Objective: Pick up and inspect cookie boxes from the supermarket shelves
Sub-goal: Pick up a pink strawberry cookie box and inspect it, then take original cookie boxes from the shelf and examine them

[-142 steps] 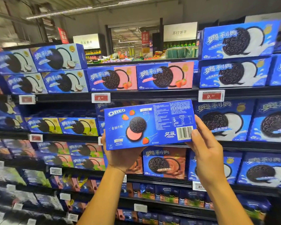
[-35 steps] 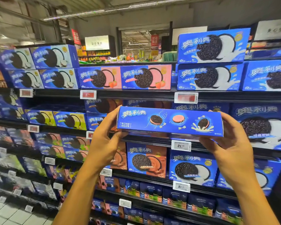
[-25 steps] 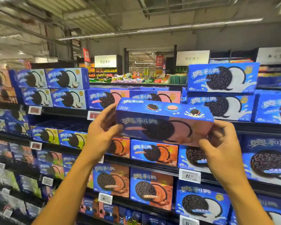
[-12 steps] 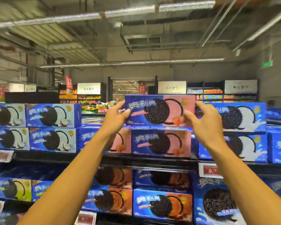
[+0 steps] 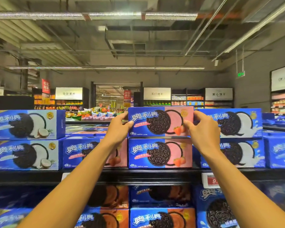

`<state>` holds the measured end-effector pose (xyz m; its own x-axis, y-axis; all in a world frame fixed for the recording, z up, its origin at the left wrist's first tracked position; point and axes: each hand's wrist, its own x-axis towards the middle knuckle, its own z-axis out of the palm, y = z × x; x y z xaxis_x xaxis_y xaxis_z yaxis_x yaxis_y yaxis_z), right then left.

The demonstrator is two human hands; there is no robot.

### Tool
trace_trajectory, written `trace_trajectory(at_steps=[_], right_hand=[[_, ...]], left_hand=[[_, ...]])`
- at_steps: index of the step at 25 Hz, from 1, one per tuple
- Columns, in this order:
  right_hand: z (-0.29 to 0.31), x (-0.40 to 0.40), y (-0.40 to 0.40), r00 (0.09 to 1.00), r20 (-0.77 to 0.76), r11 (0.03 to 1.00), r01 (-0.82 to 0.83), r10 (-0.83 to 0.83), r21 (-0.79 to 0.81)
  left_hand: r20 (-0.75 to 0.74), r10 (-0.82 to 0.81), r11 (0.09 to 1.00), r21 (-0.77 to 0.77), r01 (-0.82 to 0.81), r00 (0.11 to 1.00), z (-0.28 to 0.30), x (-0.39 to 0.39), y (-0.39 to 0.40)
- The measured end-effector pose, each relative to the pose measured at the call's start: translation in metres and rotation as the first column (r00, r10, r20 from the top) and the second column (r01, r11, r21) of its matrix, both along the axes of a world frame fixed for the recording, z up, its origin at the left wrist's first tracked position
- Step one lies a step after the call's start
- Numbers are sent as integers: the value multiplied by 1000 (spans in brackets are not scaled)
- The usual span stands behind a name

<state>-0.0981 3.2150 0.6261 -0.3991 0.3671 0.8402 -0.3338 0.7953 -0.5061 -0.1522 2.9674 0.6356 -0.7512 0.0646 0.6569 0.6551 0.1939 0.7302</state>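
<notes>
strawberry Oreo box (image 5: 160,121) upright, front facing out, resting on a matching box (image 5: 160,153) on the top shelf (image 5: 138,176) | left hand (image 5: 118,127) pinches its left end | right hand (image 5: 202,129) pinches its right end | coconut boxes (image 5: 27,124) left, white-cream boxes (image 5: 234,123) right

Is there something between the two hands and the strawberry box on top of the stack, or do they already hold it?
Nothing visible stands between them. The left hand grips the left end of the strawberry box and the right hand grips its right end. The box sits on a second strawberry box below.
</notes>
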Motion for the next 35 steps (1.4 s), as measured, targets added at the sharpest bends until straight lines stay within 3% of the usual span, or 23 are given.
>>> trace_trajectory(at_steps=[11, 21, 24, 28, 35], right_hand=[[-14, -11, -9, 995, -45, 996, 88, -86, 34], [-18, -3, -6, 994, -104, 999, 31, -35, -40], [-18, 0, 2, 990, -106, 986, -104, 91, -129], [-16, 11, 18, 938, -88, 918, -347, 336, -194], [-5, 51, 76, 821, -157, 813, -569, 549, -129]], left_hand=[[43, 18, 998, -65, -15, 999, -6, -13, -7], [58, -8, 999, -36, 11, 998, -5, -9, -5], [52, -22, 1000, 3, 22, 998, -4, 4, 0], [-233, 119, 989, -63, -137, 965, -5, 26, 20], [-295, -42, 999, 7, 46, 955, -5, 68, 92]])
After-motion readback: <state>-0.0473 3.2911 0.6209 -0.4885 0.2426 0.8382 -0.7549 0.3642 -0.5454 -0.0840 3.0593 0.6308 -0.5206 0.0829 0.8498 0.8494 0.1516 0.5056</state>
